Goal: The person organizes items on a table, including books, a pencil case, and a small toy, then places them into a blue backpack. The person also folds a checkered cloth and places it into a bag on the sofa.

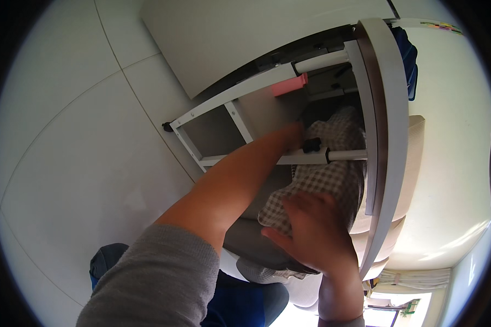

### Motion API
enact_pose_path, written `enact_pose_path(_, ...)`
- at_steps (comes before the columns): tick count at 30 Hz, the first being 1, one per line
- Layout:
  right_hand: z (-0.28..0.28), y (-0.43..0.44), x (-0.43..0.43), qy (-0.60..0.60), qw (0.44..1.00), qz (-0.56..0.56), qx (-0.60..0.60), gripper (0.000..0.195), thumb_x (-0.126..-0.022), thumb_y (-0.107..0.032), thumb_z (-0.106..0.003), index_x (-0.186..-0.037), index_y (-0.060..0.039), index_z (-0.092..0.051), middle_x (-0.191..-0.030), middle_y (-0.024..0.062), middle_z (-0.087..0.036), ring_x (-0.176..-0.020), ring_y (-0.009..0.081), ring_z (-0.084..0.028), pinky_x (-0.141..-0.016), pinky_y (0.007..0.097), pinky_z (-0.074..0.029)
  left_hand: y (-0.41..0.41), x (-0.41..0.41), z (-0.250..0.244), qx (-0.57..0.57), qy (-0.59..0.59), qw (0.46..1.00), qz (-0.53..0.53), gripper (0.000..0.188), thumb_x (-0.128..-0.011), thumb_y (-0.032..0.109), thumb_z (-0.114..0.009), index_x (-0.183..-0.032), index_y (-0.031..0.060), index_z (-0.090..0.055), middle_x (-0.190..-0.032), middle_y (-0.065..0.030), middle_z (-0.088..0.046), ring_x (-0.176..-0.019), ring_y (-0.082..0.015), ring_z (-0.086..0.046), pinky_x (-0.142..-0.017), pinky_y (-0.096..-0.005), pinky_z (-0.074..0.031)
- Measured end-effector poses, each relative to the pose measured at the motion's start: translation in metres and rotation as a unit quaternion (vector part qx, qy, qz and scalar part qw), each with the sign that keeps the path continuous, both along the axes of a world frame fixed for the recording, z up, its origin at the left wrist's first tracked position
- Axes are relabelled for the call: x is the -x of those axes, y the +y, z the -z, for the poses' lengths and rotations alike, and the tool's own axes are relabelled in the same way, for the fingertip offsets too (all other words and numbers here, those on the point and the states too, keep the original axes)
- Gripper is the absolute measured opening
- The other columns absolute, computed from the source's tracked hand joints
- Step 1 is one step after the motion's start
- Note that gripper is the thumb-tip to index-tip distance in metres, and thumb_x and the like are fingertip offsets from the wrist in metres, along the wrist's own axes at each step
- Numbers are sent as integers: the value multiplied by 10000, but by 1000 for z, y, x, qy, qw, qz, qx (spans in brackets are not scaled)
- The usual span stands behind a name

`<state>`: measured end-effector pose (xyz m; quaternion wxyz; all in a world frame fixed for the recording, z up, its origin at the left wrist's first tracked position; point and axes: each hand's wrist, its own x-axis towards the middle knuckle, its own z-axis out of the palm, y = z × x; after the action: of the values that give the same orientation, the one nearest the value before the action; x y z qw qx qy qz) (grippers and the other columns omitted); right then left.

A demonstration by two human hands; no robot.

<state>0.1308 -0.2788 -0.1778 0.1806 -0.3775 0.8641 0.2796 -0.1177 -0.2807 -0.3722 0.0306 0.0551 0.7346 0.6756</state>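
A white metal table frame (270, 73) with a black adjustment knob (311, 144) stands before me, and a checked cloth (323, 175) lies behind and below its bars. My left hand (293, 137) reaches past the lower bar to the edge of this cloth near the knob. Its fingers are blurred and mostly hidden, so its grip is unclear. Over the nearer part of the cloth is my right hand (317, 229), thumb apart from the fingers. Whether its fingertips touch the fabric I cannot tell.
The tabletop's pale edge (390, 122) curves along the right. A pink object (289, 84) sits behind the upper bar. Beyond are beige sofa cushions (413, 163) and a dark blue item (407, 63). A pale flat panel (229, 36) borders the tiled floor (73, 135).
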Motion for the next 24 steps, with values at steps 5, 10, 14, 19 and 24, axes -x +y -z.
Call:
enact_pose_path(5, 0, -7, 0, -40, 997, -36, 52, 428, -792, -362, -649, -1008, 5, -610, -887, 145, -653, -890, 259, -616, -846, 385, -385, -36, -51, -13, -168, 36, 957, -233, 196, -820, 167, -584, -925, 4, -558, -941, -222, -624, -876, -360, -612, -744, -425, -483)
enact_pose_path(10, -1, 16, -14, -33, 933, -20, 359, 275, -754, -129, -668, -981, 12, -603, -873, 171, -663, -821, 292, -647, -791, 403, -467, -30, -161, 1, -211, -23, 948, -238, 309, -883, 259, -531, -1053, 2, -543, -888, -169, -621, -789, -249, -600, -695, -369, -469)
enact_pose_path(14, 10, 70, -61, 139, 820, -153, 534, 347, -735, -60, -575, -1070, 32, -566, -961, 224, -636, -913, 367, -612, -861, 448, -462, -28, -204, -24, -526, -291, 795, 81, 360, -908, 354, -528, -957, 0, -571, -839, -116, -646, -773, -242, -635, -662, -373, -486)
enact_pose_path(19, 54, 142, -91, 219, 797, -46, 561, 512, -755, -144, -568, -1219, 48, -469, -1261, 281, -470, -1203, 425, -425, -1021, 485, -303, -29, -236, -1, -480, -227, 846, 44, 378, -925, 366, -526, -1026, 10, -606, -890, -68, -637, -815, -146, -608, -715, -287, -510)
enact_pose_path(24, 79, 180, -88, 177, 762, 17, 623, 584, -877, -269, -484, -1349, 41, -334, -1411, 250, -299, -1331, 374, -270, -1079, 477, -208, -16, -242, 14, -426, -238, 871, 61, 275, -931, 253, -523, -1024, 10, -612, -905, -78, -644, -788, -149, -615, -691, -282, -507)
